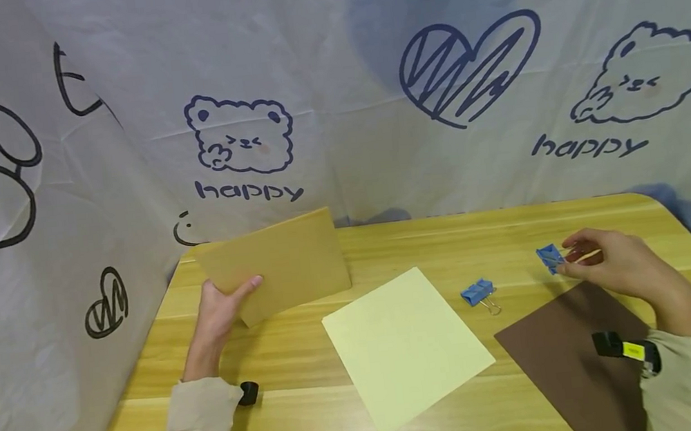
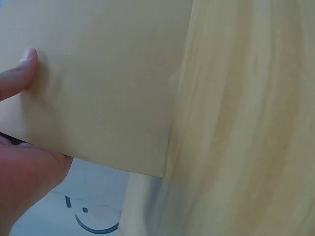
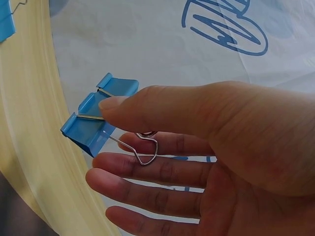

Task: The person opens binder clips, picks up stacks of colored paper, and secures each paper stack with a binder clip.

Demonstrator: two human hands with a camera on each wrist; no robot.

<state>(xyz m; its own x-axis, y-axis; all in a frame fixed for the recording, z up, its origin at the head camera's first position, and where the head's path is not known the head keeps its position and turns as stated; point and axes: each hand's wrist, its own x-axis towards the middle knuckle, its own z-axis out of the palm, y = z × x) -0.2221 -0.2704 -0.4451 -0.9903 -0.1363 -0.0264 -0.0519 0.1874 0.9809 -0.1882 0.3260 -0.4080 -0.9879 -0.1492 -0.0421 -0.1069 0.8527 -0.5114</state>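
My left hand (image 1: 222,309) grips the edge of a tan sheet or stack of paper (image 1: 287,263), thumb on its face and fingers behind, holding it tilted up over the table. In the left wrist view the thumb (image 2: 19,76) lies flat on the tan paper (image 2: 108,88). My right hand (image 1: 621,262) pinches a blue binder clip (image 1: 550,259) above the table's right side. The right wrist view shows the thumb on the blue clip (image 3: 101,118), one wire handle lying near the fingers. A second blue binder clip (image 1: 478,291) lies on the table, left of the right hand.
A pale yellow square of paper (image 1: 408,348) lies mid-table. Dark brown paper (image 1: 574,353) lies at the right, partly under the right forearm. The wooden table (image 1: 290,415) meets a white cloth backdrop (image 1: 363,137) with drawings, behind and at the left.
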